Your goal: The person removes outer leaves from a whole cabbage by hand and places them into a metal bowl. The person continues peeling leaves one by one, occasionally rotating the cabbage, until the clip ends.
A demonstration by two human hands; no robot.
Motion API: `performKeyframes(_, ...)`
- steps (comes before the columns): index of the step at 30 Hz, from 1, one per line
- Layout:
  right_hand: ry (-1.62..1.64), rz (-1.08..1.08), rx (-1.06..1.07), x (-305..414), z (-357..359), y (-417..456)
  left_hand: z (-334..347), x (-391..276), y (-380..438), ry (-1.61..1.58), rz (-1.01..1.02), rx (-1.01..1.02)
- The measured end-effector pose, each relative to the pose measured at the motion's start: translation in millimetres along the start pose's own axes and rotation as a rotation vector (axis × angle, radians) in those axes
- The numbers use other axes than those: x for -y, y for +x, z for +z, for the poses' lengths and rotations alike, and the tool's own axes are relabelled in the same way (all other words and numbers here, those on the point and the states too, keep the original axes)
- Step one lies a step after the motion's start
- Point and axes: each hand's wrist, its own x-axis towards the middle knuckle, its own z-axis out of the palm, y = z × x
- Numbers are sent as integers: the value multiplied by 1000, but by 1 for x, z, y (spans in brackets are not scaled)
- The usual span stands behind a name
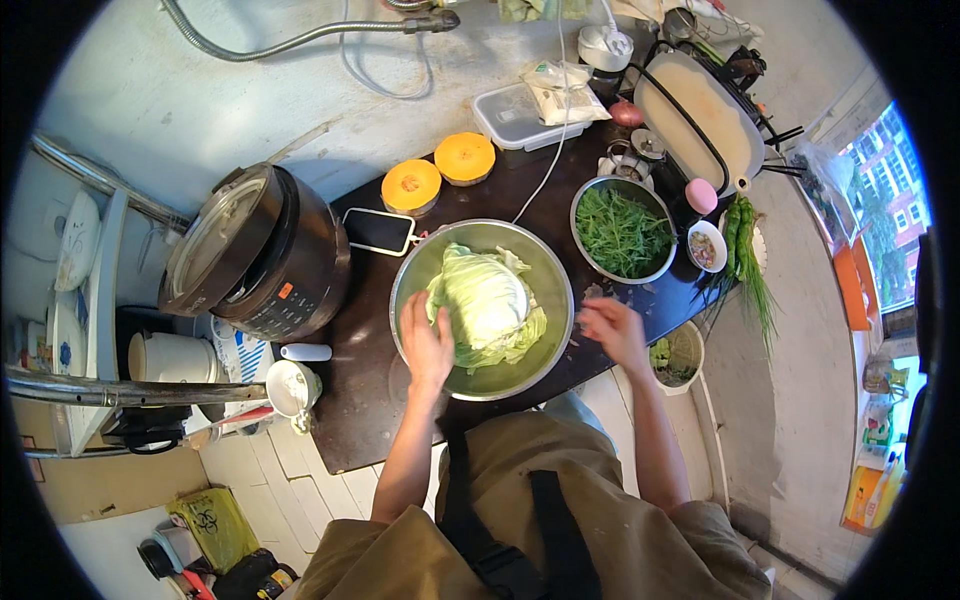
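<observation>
A pale green cabbage rests among loose leaves in a large steel bowl at the table's front edge. My left hand is at the bowl's left side, fingers spread beside the cabbage; whether the fingertips touch it cannot be told. Just outside the bowl's right rim, my right hand is raised with fingers loosely curled and apart, and nothing shows in it. A smaller steel bowl of leafy greens stands behind my right hand. Two cut orange pumpkin pieces lie behind the large bowl.
An electric pressure cooker with a raised lid stands left, near a charging phone. Its white cable crosses the dark table. Right are a small bowl of chopped pieces, green peppers and a bin below the edge.
</observation>
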Motion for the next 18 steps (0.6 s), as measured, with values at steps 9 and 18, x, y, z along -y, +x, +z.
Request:
performKeyframes(9, -391, 501, 182, 10, 111, 100, 35, 6, 56, -379, -500, 512)
performKeyframes(18, -573, 235, 226, 82, 115, 109, -7, 3, 88, -1220, -629, 808)
